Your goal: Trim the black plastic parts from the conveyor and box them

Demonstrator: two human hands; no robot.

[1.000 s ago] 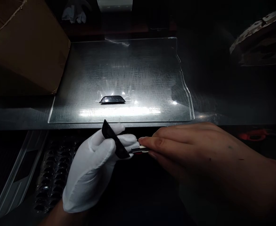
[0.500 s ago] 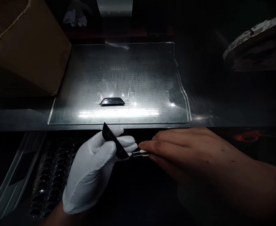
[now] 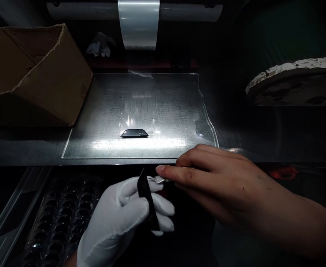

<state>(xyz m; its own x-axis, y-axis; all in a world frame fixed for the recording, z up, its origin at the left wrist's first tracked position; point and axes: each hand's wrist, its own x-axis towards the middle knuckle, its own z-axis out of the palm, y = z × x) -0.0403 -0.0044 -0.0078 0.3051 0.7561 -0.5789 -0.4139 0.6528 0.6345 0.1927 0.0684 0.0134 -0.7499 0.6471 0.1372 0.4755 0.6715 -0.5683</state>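
Note:
My left hand (image 3: 118, 215), in a white glove, pinches a flat black trapezoid-shaped part (image 3: 145, 198) between thumb and fingers, holding it steeply tilted below the bench edge. Closed fingers of my bare right hand (image 3: 215, 181) grip a slim metal-bladed tool (image 3: 159, 179), which looks like a craft knife; its handle is mostly hidden. The blade tip is at the upper right edge of the held part; whether it touches, I cannot tell. A second glossy black part (image 3: 134, 133) lies flat on the glass plate (image 3: 174, 96) behind my hands.
An open cardboard box (image 3: 48, 81) stands at the left. A clear plastic tray (image 3: 65, 218) holding several black parts is low on the left. Behind the plate hangs a film roll (image 3: 139, 26). A round-edged object (image 3: 293, 81) and orange-handled scissors (image 3: 284, 172) are at the right.
My left hand has turned the black part more upright. The blade has shifted from its lower end to near its upper end. The view has tipped up, showing more of the box and roll.

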